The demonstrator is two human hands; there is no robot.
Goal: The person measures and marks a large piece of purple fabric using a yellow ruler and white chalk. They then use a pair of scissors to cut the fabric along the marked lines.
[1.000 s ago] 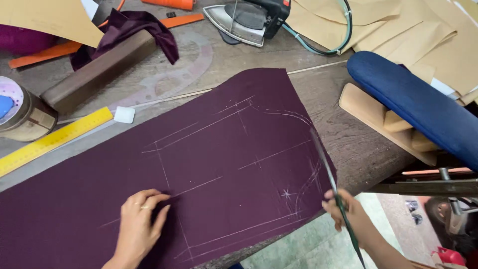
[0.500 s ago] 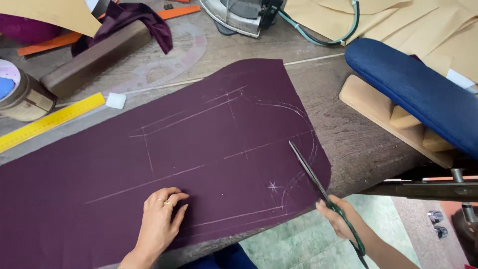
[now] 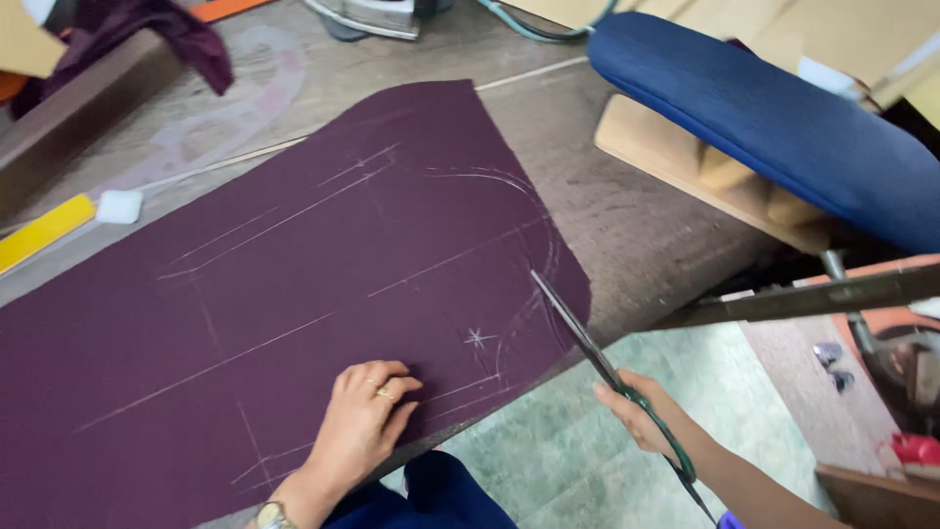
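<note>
Matt purple cloth (image 3: 294, 294); worn wooden table (image 3: 636, 225); metal scissors (image 3: 587, 343).

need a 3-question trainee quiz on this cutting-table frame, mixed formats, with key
1. True or false: the left hand rests flat on the purple cloth.
2. What does the right hand hold?
A. a yellow ruler
B. scissors
C. an iron
3. Fill in: the scissor blades point at the cloth's ______ edge, near the chalk star.

Key
1. True. The palm is down on the cloth near the table's front edge.
2. B. The green handles sit in the hand's grip; the blades reach the cloth.
3. Curved. It is the rounded right end, marked with chalk arcs.
</note>
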